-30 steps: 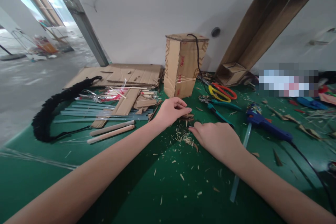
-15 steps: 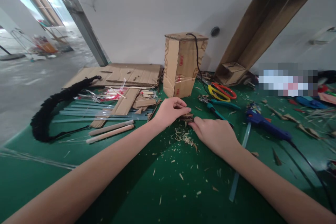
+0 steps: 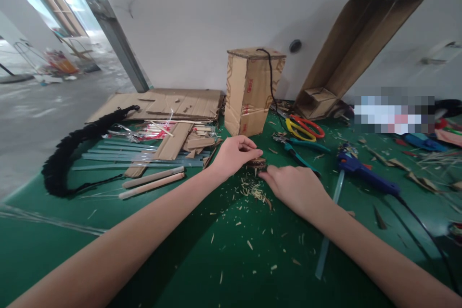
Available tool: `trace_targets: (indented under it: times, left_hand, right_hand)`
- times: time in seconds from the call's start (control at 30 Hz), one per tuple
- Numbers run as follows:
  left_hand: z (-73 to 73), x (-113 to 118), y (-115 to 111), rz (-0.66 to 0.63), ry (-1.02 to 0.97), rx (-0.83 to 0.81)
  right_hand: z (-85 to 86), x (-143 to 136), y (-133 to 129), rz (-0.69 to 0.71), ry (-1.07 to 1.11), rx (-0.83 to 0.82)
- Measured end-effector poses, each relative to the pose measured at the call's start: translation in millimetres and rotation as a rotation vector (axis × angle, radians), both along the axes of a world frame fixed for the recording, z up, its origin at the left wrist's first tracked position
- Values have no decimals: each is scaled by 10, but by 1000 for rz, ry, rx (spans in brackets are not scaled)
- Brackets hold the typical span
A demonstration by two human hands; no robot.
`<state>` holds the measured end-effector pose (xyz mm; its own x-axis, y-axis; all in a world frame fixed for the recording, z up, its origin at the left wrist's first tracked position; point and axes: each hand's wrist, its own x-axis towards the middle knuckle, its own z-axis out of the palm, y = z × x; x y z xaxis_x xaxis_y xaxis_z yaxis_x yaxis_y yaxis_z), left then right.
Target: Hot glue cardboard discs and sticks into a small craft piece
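Observation:
My left hand (image 3: 234,155) is closed on a small layered brown piece, seemingly cardboard (image 3: 255,162), pinched under its fingers at the centre of the table. From the right, my right hand (image 3: 296,184) is closed against the piece's near edge. A small dark thing shows at its fingertips, too hidden to name. Pale shavings (image 3: 254,188) lie in a heap just below both hands. Behind them stands an upright cardboard box (image 3: 249,94) with a black cord over its top.
Pliers (image 3: 294,147) and yellow- and red-handled scissors (image 3: 303,129) lie behind my right hand. Further right is a blue glue gun (image 3: 368,173) with its cord. Left lie wooden sticks (image 3: 153,184), clear glue sticks (image 3: 115,154), cardboard strips (image 3: 175,142) and a fuzzy black strand (image 3: 59,163).
My right fingertips have shifted slightly at the piece's near edge, and the dark thing there shows more. My left hand stays in place.

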<state>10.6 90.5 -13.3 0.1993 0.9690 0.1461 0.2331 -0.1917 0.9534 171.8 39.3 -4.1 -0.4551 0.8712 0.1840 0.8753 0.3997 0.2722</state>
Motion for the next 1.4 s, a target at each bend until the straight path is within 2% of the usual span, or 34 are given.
trace_targets:
  times: [0.1, 0.37, 0.7, 0.83, 1.0, 1.4]
  left_hand:
    - [11, -3, 0, -4, 1, -13]
    - [26, -3, -5, -3, 13, -10]
    - [31, -7, -3, 6, 32, -21]
    - [30, -16, -11, 2, 26, -17]
    - [32, -18, -14, -6, 22, -10]
    - [6, -18, -16, -27, -2, -13]
  right_hand:
    - [16, 0, -6, 27, 0, -28]
    - [-79, -29, -13, -38, 16, 67]
    - [-3, -16, 26, -6, 17, -54]
    - [-29, -9, -18, 11, -10, -20]
    - [-82, 12, -51, -38, 25, 56]
    - [-95, 1, -29, -16, 44, 70]
